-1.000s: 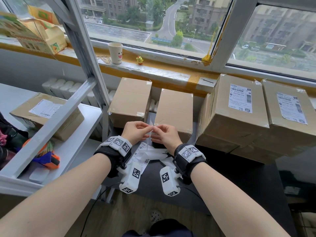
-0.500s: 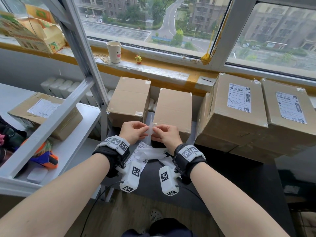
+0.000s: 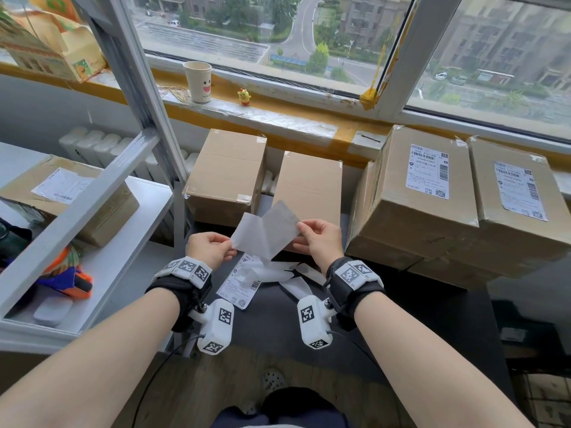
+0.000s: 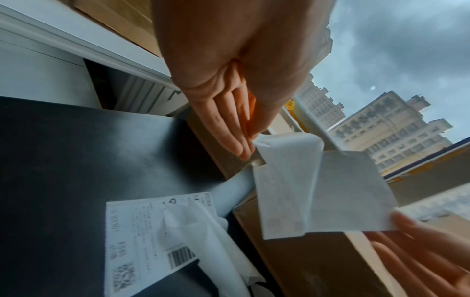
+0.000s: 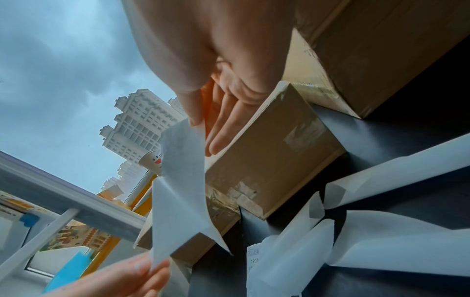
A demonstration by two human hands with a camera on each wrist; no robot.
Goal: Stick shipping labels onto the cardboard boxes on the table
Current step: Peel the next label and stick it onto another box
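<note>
At right of frame we see 2 labelled cardboard boxes (image 3: 423, 193); at centre, 2 unlabelled boxes (image 3: 227, 174) stand side by side on the dark table (image 3: 278, 319). Just below them, we see the shipping label (image 3: 282, 231) half peeled from its backing sheet (image 3: 248, 231), held above the table. Left hand (image 3: 208, 248) pinches the backing's left edge; right hand (image 3: 319, 240) pinches the label's right edge, remaining fingers loosely extended. Spare labels (image 3: 238, 285) lie beneath.

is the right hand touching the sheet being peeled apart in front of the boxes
Touching. In the head view the right hand pinches the right edge of the grey sheet; the right wrist view shows its thumb on the sheet's corner.
</note>
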